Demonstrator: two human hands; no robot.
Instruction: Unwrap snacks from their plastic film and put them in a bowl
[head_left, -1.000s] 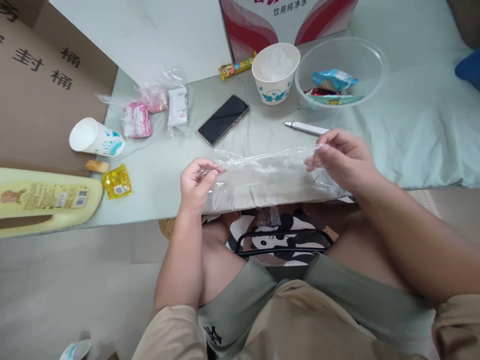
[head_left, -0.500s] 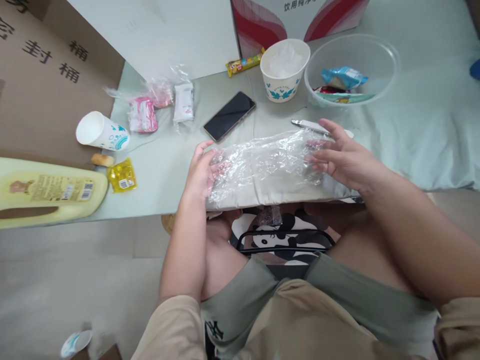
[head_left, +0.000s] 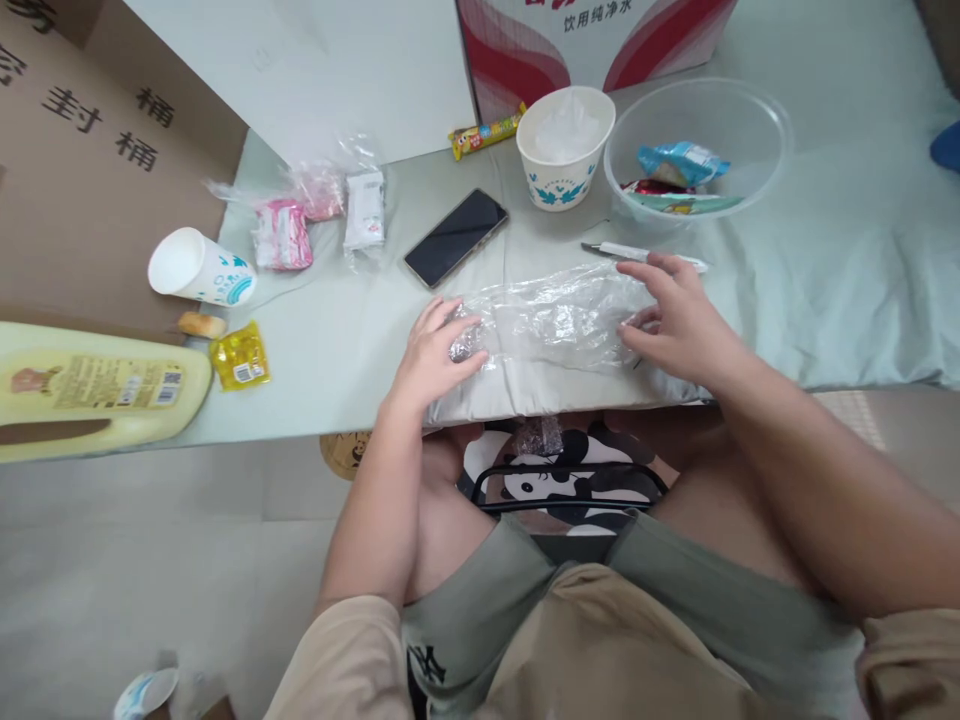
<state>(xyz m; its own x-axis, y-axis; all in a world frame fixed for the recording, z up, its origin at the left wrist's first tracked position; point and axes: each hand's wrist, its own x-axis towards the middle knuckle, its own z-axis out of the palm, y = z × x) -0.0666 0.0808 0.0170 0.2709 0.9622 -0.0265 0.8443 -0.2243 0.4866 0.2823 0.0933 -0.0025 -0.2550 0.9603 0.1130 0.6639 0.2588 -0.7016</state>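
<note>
A crinkled clear plastic bag [head_left: 551, 318] lies spread near the table's front edge. On its left end rests my left hand [head_left: 437, 355], palm down with the fingers apart. My right hand [head_left: 675, 320] is at the opposite end, fingers bent and spread, the tips touching the plastic or just over it. Just beyond my right hand lies a white utility knife [head_left: 637, 254], partly under the fingers. A black phone [head_left: 457, 236] lies behind the bag to the left.
A paper tub [head_left: 562, 180] and a clear plastic bowl [head_left: 742, 185] with snack packets stand at the back. Leftward are a tipped paper cup [head_left: 225, 275], a yellow packet [head_left: 240, 356], wrapped pink packs [head_left: 283, 235] and a large yellow jug [head_left: 112, 390]. Cartons [head_left: 112, 200] border the table.
My left hand has moved right and turned palm down onto the bag. My right hand has turned its fingers down towards the bag's right end. The bag looks flatter and narrower.
</note>
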